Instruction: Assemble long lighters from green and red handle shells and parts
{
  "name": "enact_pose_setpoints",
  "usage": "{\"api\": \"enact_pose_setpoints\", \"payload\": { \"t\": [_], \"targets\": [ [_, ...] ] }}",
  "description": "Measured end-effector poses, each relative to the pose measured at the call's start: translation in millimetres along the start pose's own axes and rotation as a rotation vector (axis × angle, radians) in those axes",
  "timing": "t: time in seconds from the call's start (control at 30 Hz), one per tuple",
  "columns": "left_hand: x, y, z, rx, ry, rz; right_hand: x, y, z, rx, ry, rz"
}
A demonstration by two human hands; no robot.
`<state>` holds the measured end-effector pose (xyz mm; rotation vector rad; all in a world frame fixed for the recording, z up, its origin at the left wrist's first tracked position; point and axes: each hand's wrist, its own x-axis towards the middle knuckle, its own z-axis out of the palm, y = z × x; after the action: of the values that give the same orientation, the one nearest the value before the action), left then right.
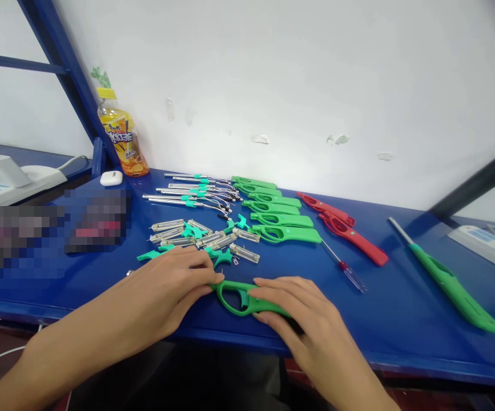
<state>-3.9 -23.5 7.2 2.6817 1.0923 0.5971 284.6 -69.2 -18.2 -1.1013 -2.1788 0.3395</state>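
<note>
Near the table's front edge, both my hands grip one green lighter casing [235, 311] with a teal trigger [244, 298] in its loop. My left hand [178, 285] pinches the narrow end, and its fingers hide that tip. Around the wide handle end, the fingers and thumb of my right hand [302, 308] are closed. Just beyond my left hand lie several clear fuel tanks [244, 253] and loose teal triggers [224, 258]. Metal lighter tubes with wires [174, 201] lie farther back, beside a row of green casing halves [290, 234].
Two red casings [354, 240] and a screwdriver [352, 277] lie right of centre. A green lighter [448, 285] rests at the far right, near a power strip [487, 245]. At the back left stand a drink bottle [123, 137] and a white earbud case [111, 178]. A wall bounds the blue table [401, 337].
</note>
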Motion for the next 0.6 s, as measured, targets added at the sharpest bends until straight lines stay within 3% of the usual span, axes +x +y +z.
{"api": "enact_pose_setpoints", "payload": {
  "t": [0.1, 0.37, 0.6],
  "targets": [
    [-0.1, -0.6, -1.4, -0.009, -0.079, -0.005, 1.2, -0.8, -1.4, 0.017, -0.046, 0.026],
    [1.7, 0.0, -1.5, 0.024, -0.079, 0.002, -0.1, -1.1, -0.5, 0.006, -0.043, 0.036],
    [-0.7, 5.4, -5.6, 0.132, 0.011, -0.064, -2.5, -1.5, -1.8, 0.023, 0.011, 0.024]
  ]
}}
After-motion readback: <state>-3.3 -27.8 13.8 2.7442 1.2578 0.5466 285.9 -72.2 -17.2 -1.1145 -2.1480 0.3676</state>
